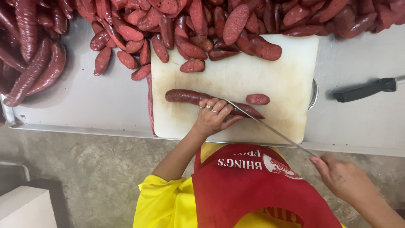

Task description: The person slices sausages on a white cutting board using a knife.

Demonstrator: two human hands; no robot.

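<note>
Beyond both hands, along the far edge of the white stained plastic cutting board, a big heap of cut dark-red sausage pieces spills from the desk onto the board. Far left of the left hand: a pile of whole long dark-red sausages on the steel desk. Right of the board, beyond the right hand: a second knife with a black handle lying on the desk, well apart from the work. One cut sausage slice sits on the board just right of the blade.

Nothing blocks the cut; only the left hand covers the sausage's middle.

Left hand: fingers curled down, pressing on the long dark-red sausage, which lies crosswise on the board. Rings on two fingers.

Right hand: closed around the handle of a long thin-bladed steel knife; handle hidden in the hand. Blade runs diagonally up-left, tip touching the sausage just beside the left fingertips.

Sausage: wrinkled dark skin, left end rounded, right end tapering under the blade.
</note>
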